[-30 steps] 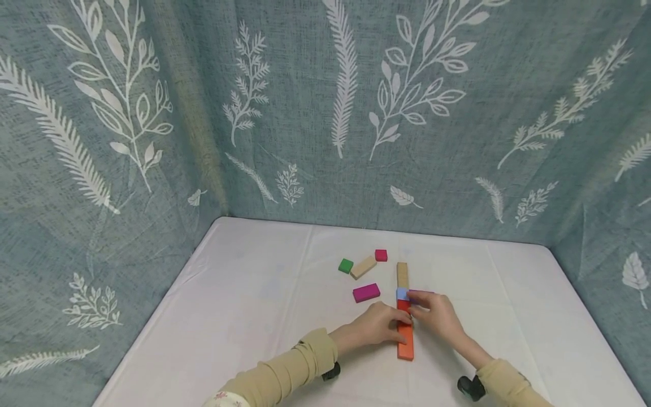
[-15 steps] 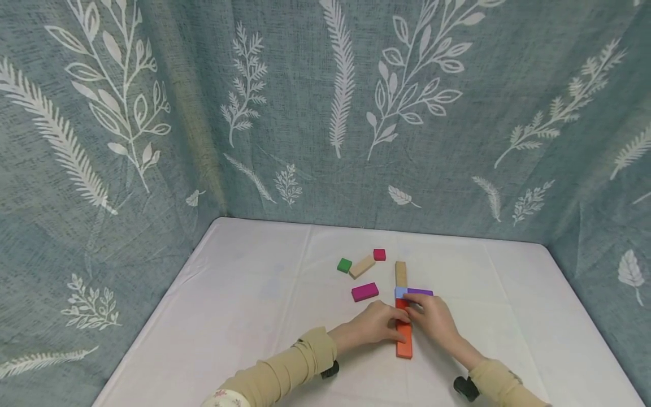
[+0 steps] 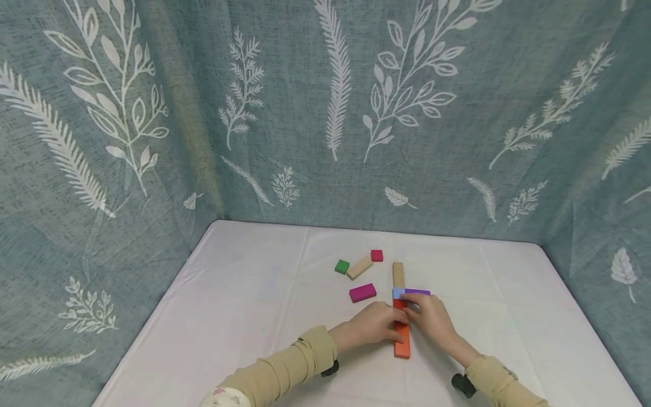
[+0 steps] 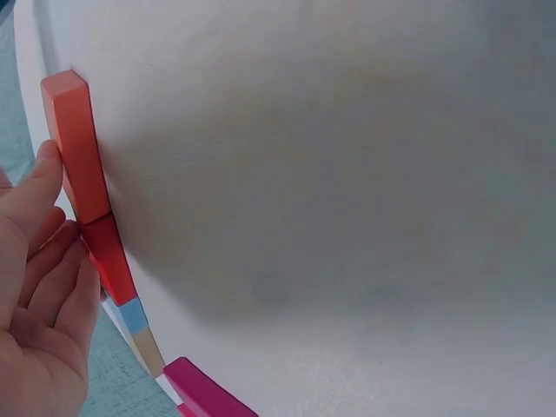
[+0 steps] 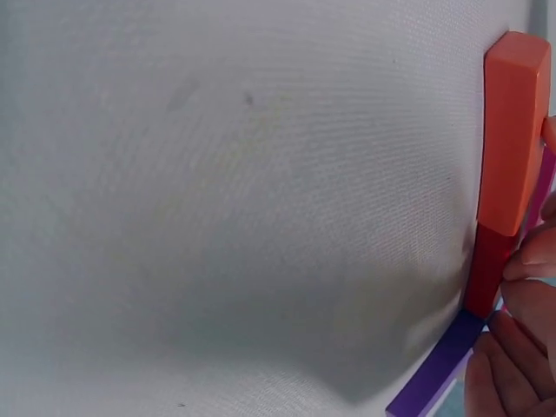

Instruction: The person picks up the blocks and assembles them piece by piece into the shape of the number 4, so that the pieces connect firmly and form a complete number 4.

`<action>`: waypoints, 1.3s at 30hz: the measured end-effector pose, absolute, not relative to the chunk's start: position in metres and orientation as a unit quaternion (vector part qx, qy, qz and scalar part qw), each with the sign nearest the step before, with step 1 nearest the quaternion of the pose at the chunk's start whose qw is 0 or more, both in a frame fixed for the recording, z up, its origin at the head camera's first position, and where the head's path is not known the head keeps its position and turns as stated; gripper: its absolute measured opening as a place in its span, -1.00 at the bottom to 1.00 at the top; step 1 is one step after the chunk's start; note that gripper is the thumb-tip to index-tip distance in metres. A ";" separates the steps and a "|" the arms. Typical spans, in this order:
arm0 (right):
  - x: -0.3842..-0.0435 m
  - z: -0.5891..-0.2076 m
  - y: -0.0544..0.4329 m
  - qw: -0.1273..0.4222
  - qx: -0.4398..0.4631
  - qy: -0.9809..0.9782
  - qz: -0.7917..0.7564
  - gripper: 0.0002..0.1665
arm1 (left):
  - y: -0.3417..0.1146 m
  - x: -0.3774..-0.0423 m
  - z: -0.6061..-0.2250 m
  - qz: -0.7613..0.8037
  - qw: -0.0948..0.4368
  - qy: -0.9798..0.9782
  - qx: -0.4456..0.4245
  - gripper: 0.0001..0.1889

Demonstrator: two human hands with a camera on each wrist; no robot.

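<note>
Wooden blocks form a line on the white cloth: an orange block [image 3: 402, 349] nearest, a red block [image 3: 399, 303], a light blue block [image 3: 398, 293] and a natural-wood block [image 3: 398, 275] farthest. A purple block [image 3: 418, 291] juts right from the light blue one. My left hand [image 3: 372, 324] reaches over the row, thumb touching the orange block, fingers against the red block. From the right, my right hand [image 3: 433, 320] touches the row near the light blue and red blocks. In the right wrist view, bent fingers [image 5: 521, 365] are beside the purple block's end.
Left of the row lies a magenta block [image 3: 363, 293]. Farther back are a green block [image 3: 342, 267], a loose natural-wood block [image 3: 360, 267] and a crimson block [image 3: 377, 255]. A patterned blue-green curtain [image 3: 305, 113] stands behind the table.
My right hand has drawn slightly nearer along the row, showing more of the purple block. My left hand stays almost in place. The view has shifted a little.
</note>
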State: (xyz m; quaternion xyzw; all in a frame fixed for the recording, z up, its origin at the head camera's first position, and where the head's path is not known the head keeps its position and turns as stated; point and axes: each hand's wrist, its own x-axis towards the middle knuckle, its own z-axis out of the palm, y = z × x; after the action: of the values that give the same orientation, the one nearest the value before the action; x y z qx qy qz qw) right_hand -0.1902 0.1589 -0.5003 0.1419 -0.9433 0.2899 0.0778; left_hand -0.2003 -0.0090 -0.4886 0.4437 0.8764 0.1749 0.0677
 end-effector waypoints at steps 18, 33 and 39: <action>-0.189 -0.502 0.158 0.077 0.138 -0.945 0.285 -0.67 | -0.008 -0.197 -0.484 0.161 0.023 0.870 0.466 -0.73; -0.190 -0.499 0.158 0.080 0.141 -0.944 0.288 -0.65 | -0.036 -0.220 -0.455 0.344 0.070 0.877 0.327 -0.62; -0.189 -0.498 0.157 0.057 0.126 -0.949 0.284 -0.65 | -0.054 -0.234 -0.452 0.346 0.068 0.890 0.288 -0.59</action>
State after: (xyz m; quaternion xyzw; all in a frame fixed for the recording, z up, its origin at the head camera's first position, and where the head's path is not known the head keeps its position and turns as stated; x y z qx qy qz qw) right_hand -0.1895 0.1569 -0.4984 0.1258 -0.9489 0.2839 0.0569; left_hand -0.2336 -0.0544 -0.4520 0.2876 0.8903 0.3464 0.0681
